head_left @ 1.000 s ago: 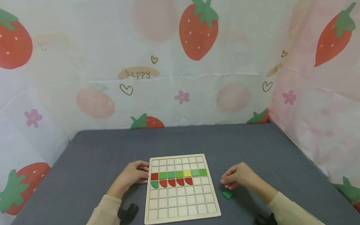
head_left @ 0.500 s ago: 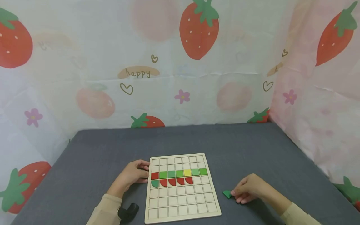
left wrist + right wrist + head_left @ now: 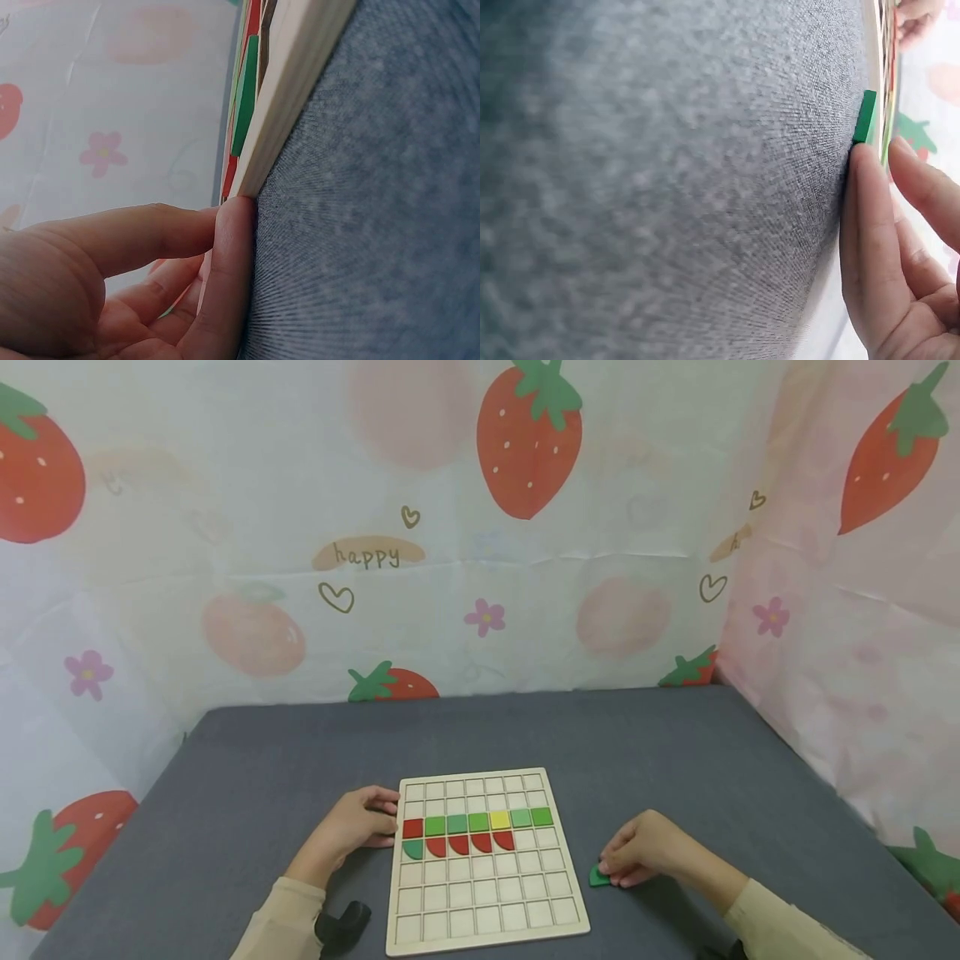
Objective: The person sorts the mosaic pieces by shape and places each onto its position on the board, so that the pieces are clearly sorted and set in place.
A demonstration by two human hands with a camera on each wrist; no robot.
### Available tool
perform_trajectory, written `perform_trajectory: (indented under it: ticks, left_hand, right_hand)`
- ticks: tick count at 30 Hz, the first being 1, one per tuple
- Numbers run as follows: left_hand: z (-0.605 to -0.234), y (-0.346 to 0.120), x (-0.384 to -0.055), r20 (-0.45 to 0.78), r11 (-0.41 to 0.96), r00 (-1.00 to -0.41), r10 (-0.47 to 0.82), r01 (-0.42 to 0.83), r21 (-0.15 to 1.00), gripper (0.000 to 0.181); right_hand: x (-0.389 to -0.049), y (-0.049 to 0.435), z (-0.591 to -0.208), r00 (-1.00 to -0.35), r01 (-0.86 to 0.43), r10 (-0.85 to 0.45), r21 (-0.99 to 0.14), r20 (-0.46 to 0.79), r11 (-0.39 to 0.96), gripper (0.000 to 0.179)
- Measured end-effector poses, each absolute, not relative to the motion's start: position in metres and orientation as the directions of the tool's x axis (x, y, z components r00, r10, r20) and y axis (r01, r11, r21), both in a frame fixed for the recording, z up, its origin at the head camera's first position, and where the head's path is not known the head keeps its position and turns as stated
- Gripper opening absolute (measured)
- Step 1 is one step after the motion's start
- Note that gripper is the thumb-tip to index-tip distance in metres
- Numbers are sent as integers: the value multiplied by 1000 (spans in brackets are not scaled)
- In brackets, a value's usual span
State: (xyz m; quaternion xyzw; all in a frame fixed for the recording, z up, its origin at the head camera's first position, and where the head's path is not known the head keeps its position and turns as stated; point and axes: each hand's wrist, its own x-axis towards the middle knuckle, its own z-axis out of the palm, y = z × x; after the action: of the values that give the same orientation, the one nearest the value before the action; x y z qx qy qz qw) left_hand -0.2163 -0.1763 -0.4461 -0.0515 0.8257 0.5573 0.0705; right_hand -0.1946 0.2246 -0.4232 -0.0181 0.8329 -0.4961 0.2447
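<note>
A pale wooden grid board [image 3: 487, 893] lies on the dark grey table. My left hand [image 3: 354, 827] rests at its left edge, and the left wrist view shows the fingertips [image 3: 234, 217] touching the board's side. To the right of the board, a small green tile [image 3: 597, 877] with a rounded edge lies on the cloth. My right hand [image 3: 641, 850] is at this tile. Seen from the right wrist, one fingertip [image 3: 864, 154] touches the near end of the green tile [image 3: 865, 118], while another finger stands apart above it. The tile's far side is partly hidden.
One board row holds square tiles: red, several greens and a yellow [image 3: 499, 820]. Below it sit a green quarter-round tile [image 3: 413, 849] and several red quarter-round tiles [image 3: 482, 842]. A strawberry-printed cloth [image 3: 525, 610] hangs behind the table. A black wrist mount [image 3: 342, 927] shows at the left sleeve.
The right hand moved down and right to the green tile, then slightly back left and up. The tile has turned and shifted slightly left. The left hand stays at the board.
</note>
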Motion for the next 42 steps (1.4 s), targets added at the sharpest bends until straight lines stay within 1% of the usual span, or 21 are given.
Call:
perform_trajectory:
  ticks: [6,9,14,19,24,30,35,42]
  left_hand:
    - [-446,-175,-216,-177,364,-984,-2,-166,917,46]
    - [-445,-175,-216,-178,368,-984,-3,-166,915,46]
    - [-445,-176,-216,-179,369,-984,-7,-169,914,46]
    - [-446,-177,-216,-176,366,-984,-6,-166,916,47]
    - [-447,-177,-216,-168,366,-986,-2,-157,917,47]
    - [-445,-177,-216,-172,369,-985,-2,-161,916,47]
    - [-444,-177,-216,-173,367,-985,0,-161,916,47]
    - [-446,-176,-216,-172,369,-985,-2,-161,915,47]
  right_hand:
    - [-193,223,-423,-894,192,-236,-802,-381,566,12]
    - [-192,222,-422,-894,177,-234,-782,-381,597,14]
    - [-192,214,-420,-904,124,-246,-763,-351,634,17]
    - [-192,205,-420,-917,55,-262,-746,-300,664,15]
    - [-190,200,-416,-928,-1,-255,-684,-271,729,16]
    - [-188,194,-411,-937,-6,-223,-626,-268,779,18]
    - [-187,192,-410,-929,8,-227,-631,-291,775,18]
    - [-187,193,-412,-923,13,-249,-670,-295,743,19]
